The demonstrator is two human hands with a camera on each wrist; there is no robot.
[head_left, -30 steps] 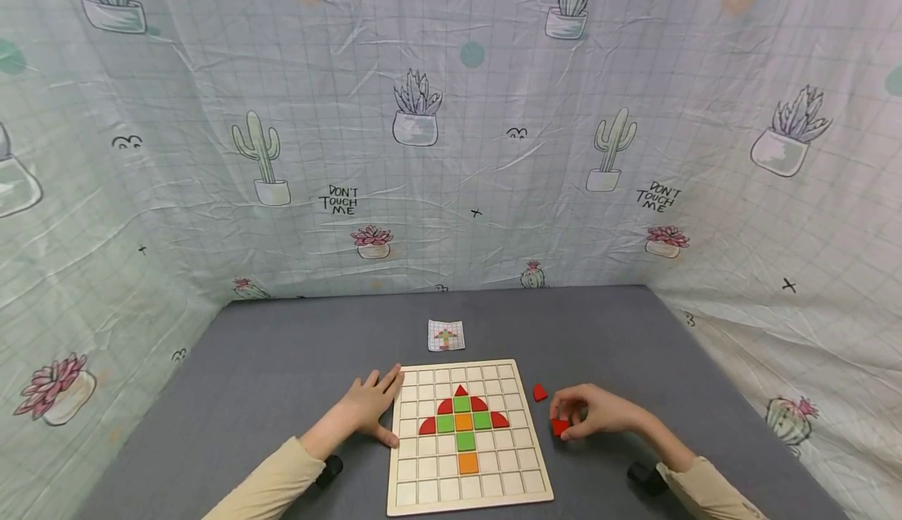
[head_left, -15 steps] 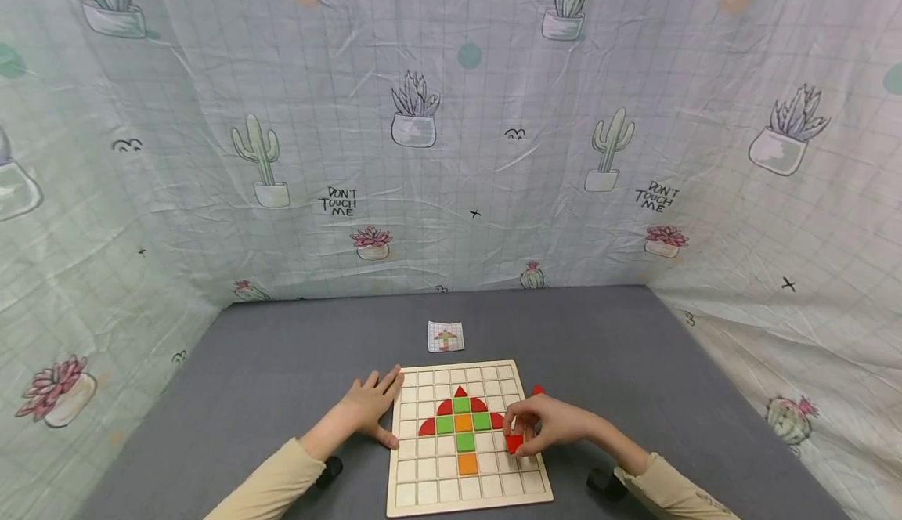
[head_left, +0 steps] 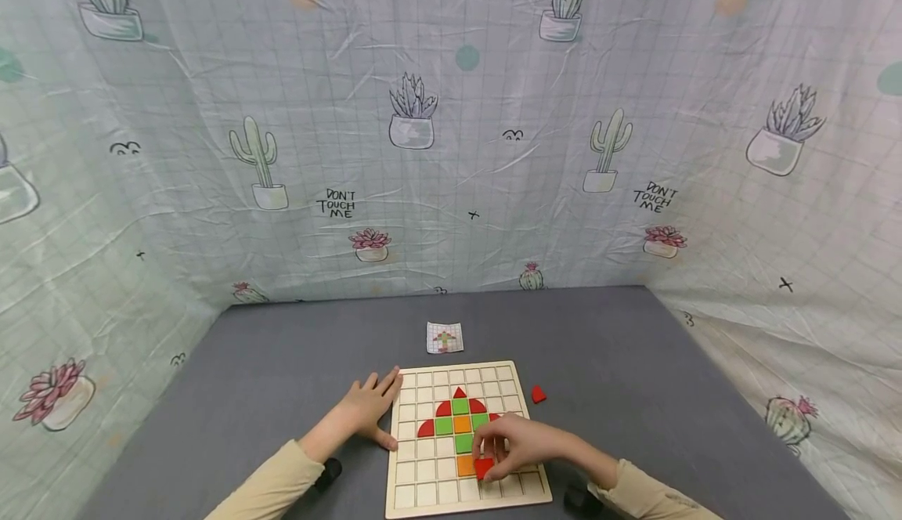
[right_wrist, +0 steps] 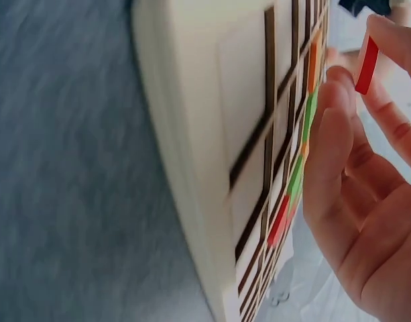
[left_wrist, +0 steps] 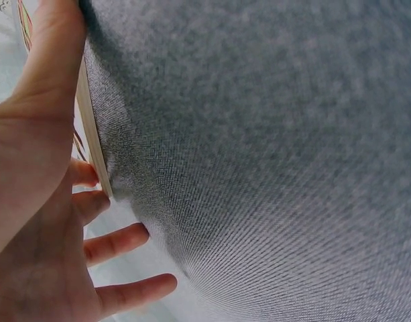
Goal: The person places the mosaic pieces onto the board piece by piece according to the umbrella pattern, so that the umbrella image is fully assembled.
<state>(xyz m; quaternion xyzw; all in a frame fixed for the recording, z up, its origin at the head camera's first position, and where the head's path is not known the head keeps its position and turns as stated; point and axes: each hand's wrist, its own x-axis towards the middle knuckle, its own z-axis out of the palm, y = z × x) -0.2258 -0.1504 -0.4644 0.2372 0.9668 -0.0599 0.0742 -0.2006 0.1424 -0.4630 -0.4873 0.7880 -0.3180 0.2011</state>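
My right hand (head_left: 523, 443) pinches a red tile (head_left: 483, 469) between thumb and fingers, low over the wooden grid board (head_left: 426, 471). In the head view the tile overlaps the board just right of the lower orange square tile (head_left: 466, 466). The right wrist view shows this red tile (right_wrist: 368, 66) edge-on at the fingertips. Red, green and orange tiles form an arrow-like figure on the board; my right hand covers part of its right side. My left hand (head_left: 366, 408) lies at the board's left edge, fingers spread, thumb and fingertips touching the rim.
A loose red piece (head_left: 539, 394) with a rounded side lies on the grey table (head_left: 606, 348), right of the board. Behind the board is a small pattern card (head_left: 445, 337) printed with a similar figure. A cactus-print curtain (head_left: 451, 191) encloses the table's back and sides.
My right hand has carried the red tile leftward from beside the board to over its lower middle. The loose red piece, partly covered half a second ago, shows fully again. My left hand stays put.
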